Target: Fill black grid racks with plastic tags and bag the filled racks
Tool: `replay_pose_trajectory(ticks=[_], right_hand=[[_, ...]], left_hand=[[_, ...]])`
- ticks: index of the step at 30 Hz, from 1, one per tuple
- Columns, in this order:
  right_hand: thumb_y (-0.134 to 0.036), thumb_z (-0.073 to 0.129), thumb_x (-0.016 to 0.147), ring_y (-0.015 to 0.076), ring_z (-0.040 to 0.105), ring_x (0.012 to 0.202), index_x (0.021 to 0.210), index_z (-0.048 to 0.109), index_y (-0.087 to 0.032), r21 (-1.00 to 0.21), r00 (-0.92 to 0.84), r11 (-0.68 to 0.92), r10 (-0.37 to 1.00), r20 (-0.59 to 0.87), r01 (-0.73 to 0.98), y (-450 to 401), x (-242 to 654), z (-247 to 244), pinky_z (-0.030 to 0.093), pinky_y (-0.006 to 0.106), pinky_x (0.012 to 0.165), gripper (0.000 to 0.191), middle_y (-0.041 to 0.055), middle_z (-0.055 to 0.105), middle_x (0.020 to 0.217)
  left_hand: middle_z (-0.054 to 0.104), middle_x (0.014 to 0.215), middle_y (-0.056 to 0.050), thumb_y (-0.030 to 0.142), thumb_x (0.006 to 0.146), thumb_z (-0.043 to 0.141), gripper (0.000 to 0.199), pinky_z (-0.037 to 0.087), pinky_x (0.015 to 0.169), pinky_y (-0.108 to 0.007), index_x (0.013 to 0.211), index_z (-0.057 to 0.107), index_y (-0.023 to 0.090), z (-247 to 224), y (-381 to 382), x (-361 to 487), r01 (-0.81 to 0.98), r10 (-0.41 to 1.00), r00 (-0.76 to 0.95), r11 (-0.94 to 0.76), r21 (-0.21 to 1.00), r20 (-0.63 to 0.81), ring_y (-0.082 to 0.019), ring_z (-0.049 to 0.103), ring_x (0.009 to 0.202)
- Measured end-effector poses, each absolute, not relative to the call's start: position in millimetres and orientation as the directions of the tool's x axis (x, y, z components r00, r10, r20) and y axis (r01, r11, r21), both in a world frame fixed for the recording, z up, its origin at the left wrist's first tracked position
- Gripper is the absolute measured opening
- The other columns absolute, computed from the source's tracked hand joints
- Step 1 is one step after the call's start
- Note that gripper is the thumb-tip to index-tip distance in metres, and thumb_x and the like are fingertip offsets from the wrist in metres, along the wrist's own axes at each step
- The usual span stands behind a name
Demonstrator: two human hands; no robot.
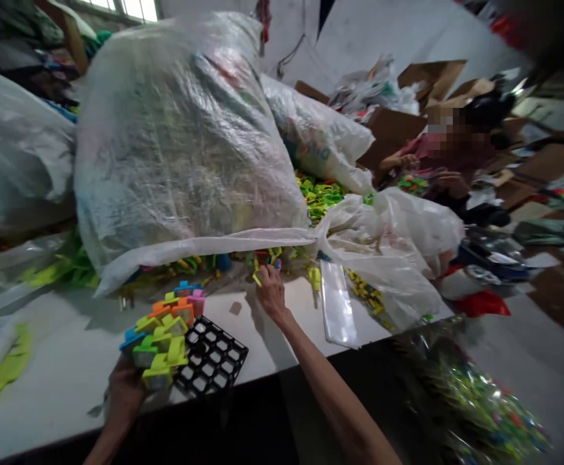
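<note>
My left hand (pixel 126 387) is closed on the left end of a black honeycomb tray (pixel 219 354), which tilts over the table's front edge. Several coloured plastic pieces (pixel 163 342) with clip-like tops, in yellow-green, green, blue, orange and pink, stand in its left cells; the cells on the right hold nothing. My right hand (pixel 271 290) reaches to the pile edge under the big bag, its fingers bent. A small yellow-green plastic piece (pixel 257 279) shows at its fingertips, with a blue-and-pink bit close by. The exact grip is partly hidden.
A large translucent plastic bag (pixel 185 142) bulges across the white table (pixel 59 361). Loose yellow-green parts (pixel 323 194) lie behind it. A clear flat sleeve (pixel 337 303) rests at right. Another person (pixel 437 155) sits among cardboard boxes; bagged coloured parts (pixel 485 400) are lower right.
</note>
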State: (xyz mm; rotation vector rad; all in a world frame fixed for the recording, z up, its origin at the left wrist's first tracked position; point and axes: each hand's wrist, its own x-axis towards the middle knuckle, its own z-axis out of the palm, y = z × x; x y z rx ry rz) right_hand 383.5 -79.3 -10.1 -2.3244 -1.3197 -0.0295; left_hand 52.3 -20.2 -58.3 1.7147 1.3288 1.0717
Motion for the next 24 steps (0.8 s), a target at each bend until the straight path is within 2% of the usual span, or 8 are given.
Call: replay_pose_trajectory(ticks=[4, 8, 11, 14, 16, 20, 22, 24], right_hand=[[-0.013, 0.054, 0.074, 0.0233, 0.046, 0.122, 0.134, 0.045, -0.017, -0.516, 0.467, -0.288, 0.846, 0.258, 0.807, -98.7, 354.6, -22.9, 0.040, 0.035, 0.100, 0.061, 0.0124, 0.050, 0.132], [-0.023, 0.055, 0.076, 0.0198, 0.061, 0.094, 0.108, 0.065, -0.020, -0.643, 0.533, -0.294, 0.819, 0.212, 0.707, -123.2, 376.5, -11.7, 0.048, 0.032, 0.084, 0.033, 0.0086, 0.061, 0.113], [-0.025, 0.049, 0.081, 0.0165, 0.062, 0.074, 0.093, 0.069, -0.016, -0.572, 0.641, -0.460, 0.751, 0.158, 0.679, -124.6, 406.2, 6.5, 0.047, 0.028, 0.072, 0.025, 0.0091, 0.065, 0.100], [-0.027, 0.053, 0.078, 0.0203, 0.062, 0.075, 0.077, 0.070, -0.016, -0.399, 0.658, -0.600, 0.753, 0.009, 0.693, -113.8, 419.7, 20.8, 0.041, 0.027, 0.064, 0.020, 0.0086, 0.067, 0.081], [-0.026, 0.059, 0.073, 0.0217, 0.061, 0.075, 0.072, 0.068, -0.016, -0.363, 0.660, -0.644, 0.745, -0.098, 0.673, -107.9, 419.0, 22.8, 0.036, 0.025, 0.059, 0.013, 0.0075, 0.066, 0.072], [-0.023, 0.062, 0.067, 0.0183, 0.058, 0.066, 0.065, 0.066, -0.017, -0.461, 0.706, -0.679, 0.693, -0.148, 0.571, -112.4, 417.3, 13.2, 0.030, 0.024, 0.053, 0.008, 0.0040, 0.063, 0.063], [-0.029, 0.060, 0.070, 0.0156, 0.055, 0.059, 0.061, 0.064, -0.016, -0.485, 0.726, -0.686, 0.673, -0.142, 0.542, -122.6, 420.9, 10.4, 0.030, 0.023, 0.051, 0.016, 0.0026, 0.058, 0.057], [-0.039, 0.060, 0.071, 0.0122, 0.048, 0.049, 0.061, 0.062, -0.015, -0.626, 0.769, -0.651, 0.627, -0.124, 0.430, -135.6, 423.4, 12.2, 0.030, 0.023, 0.048, 0.026, 0.0008, 0.054, 0.053]], left_hand=[[0.068, 0.067, -0.004, 0.039, 0.047, 0.069, 0.021, 0.055, 0.052, -0.029, 0.053, 0.060, 0.021, -61.4, -21.6, 55.0, 0.298, 0.981, 0.123, -0.183, 0.937, 0.152, -0.023, 0.064, 0.063], [0.070, 0.075, -0.005, 0.039, 0.048, 0.070, 0.024, 0.056, 0.057, -0.030, 0.062, 0.066, 0.019, -64.4, -22.9, 57.6, 0.262, 0.978, 0.123, -0.193, 0.946, 0.166, -0.024, 0.066, 0.069], [0.071, 0.077, -0.007, 0.041, 0.052, 0.068, 0.025, 0.056, 0.056, -0.029, 0.062, 0.067, 0.018, -68.2, -22.4, 56.0, 0.273, 0.979, 0.112, -0.198, 0.941, 0.173, -0.024, 0.066, 0.071], [0.070, 0.077, -0.008, 0.041, 0.054, 0.067, 0.025, 0.054, 0.054, -0.028, 0.060, 0.067, 0.016, -71.2, -21.5, 54.0, 0.293, 0.982, 0.106, -0.179, 0.939, 0.154, -0.023, 0.066, 0.068], [0.070, 0.076, -0.008, 0.040, 0.053, 0.068, 0.025, 0.054, 0.053, -0.028, 0.060, 0.066, 0.016, -72.1, -21.2, 53.5, 0.296, 0.982, 0.108, -0.179, 0.938, 0.153, -0.022, 0.065, 0.066], [0.069, 0.072, -0.006, 0.038, 0.051, 0.070, 0.027, 0.053, 0.052, -0.026, 0.065, 0.065, 0.016, -71.5, -21.3, 54.4, 0.249, 0.980, 0.103, -0.193, 0.949, 0.172, -0.021, 0.063, 0.064], [0.068, 0.070, -0.006, 0.039, 0.051, 0.070, 0.027, 0.053, 0.053, -0.027, 0.065, 0.065, 0.016, -69.9, -21.6, 55.3, 0.234, 0.981, 0.085, -0.190, 0.954, 0.175, -0.021, 0.063, 0.063], [0.067, 0.070, -0.005, 0.039, 0.050, 0.070, 0.027, 0.052, 0.052, -0.027, 0.063, 0.066, 0.016, -67.1, -22.4, 56.6, 0.241, 0.984, 0.074, -0.177, 0.954, 0.164, -0.020, 0.062, 0.062]])
